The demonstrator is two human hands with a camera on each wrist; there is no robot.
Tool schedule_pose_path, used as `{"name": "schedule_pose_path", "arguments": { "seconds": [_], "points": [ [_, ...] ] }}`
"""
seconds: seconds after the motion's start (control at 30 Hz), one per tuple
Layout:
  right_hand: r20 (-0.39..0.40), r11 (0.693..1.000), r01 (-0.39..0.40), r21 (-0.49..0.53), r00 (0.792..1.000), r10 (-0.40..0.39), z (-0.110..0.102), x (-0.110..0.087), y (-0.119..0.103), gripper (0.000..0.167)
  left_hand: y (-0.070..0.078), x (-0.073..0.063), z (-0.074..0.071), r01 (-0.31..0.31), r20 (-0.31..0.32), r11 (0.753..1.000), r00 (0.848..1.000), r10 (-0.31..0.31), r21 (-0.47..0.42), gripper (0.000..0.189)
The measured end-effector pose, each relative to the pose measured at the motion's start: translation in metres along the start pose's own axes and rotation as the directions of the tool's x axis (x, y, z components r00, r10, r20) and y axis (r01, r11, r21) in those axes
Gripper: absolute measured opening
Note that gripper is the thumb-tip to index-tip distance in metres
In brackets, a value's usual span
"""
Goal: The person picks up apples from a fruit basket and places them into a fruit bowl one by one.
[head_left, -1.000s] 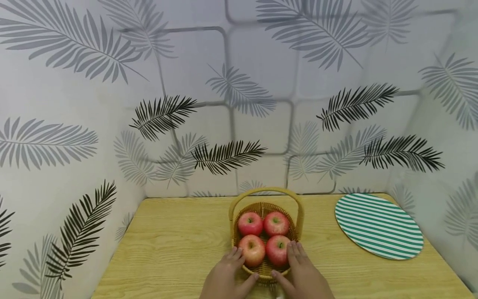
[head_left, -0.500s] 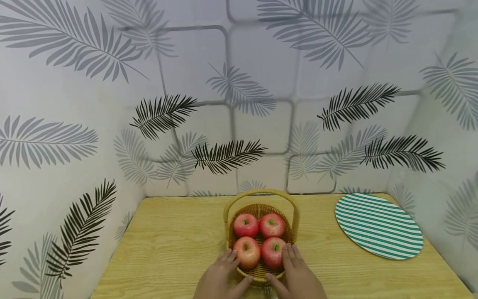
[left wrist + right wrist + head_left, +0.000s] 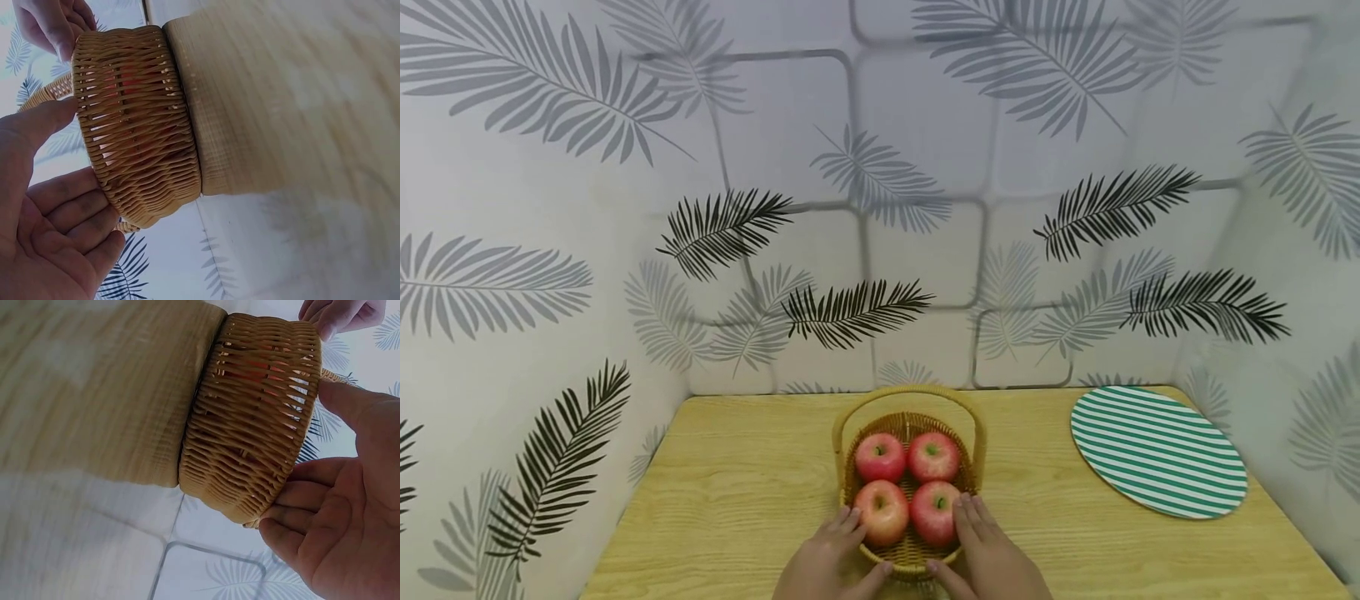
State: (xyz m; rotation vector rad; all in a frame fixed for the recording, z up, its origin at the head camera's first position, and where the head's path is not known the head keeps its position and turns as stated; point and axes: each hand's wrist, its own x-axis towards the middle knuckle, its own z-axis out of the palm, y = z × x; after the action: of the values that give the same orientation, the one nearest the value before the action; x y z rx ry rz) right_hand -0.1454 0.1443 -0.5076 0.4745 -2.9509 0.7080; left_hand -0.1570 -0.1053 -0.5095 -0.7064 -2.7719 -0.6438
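Observation:
A round brown wicker basket (image 3: 910, 557) with an arched handle (image 3: 910, 389) stands on the wooden table, holding several red apples (image 3: 933, 456). At its near left side, my left hand (image 3: 823, 554) lies with fingers extended over the rim beside the front left apple (image 3: 882, 515). My right hand (image 3: 996, 557) mirrors it on the right, fingertips by the front right apple (image 3: 933, 515). Both thumbs touch the front rim. In the left wrist view the palm faces the basket wall (image 3: 137, 125), and the fingertips pass behind the rim; the right wrist view matches.
An oval mat (image 3: 1157, 454) with green and white stripes lies at the table's right. Leaf-patterned wall covering (image 3: 820, 250) rises behind the table (image 3: 737, 475) and along both sides.
The basket and its apples have slid left and a little toward me, with both hands moving along at the rim. The striped mat has stayed in place.

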Motion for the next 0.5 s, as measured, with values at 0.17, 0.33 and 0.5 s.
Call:
{"name": "schedule_pose_path", "arguments": {
  "seconds": [0.17,0.33,0.5],
  "points": [
    [0.022,1.0,0.031,-0.002,0.999,-0.031,0.003,0.0,0.005,0.074,-0.003,-0.003,-0.002,0.039,0.024,0.999,0.999,-0.038,-0.03,0.066],
    [0.075,0.998,0.053,0.014,0.996,-0.054,0.002,0.001,0.007,0.075,-0.002,-0.006,-0.009,0.057,0.045,0.997,0.997,-0.055,-0.06,0.066],
    [0.077,0.997,0.071,0.007,0.994,-0.072,0.0,0.001,0.006,0.077,-0.002,-0.007,-0.012,0.049,0.032,0.997,0.998,-0.047,-0.063,0.067]
  ]
}}
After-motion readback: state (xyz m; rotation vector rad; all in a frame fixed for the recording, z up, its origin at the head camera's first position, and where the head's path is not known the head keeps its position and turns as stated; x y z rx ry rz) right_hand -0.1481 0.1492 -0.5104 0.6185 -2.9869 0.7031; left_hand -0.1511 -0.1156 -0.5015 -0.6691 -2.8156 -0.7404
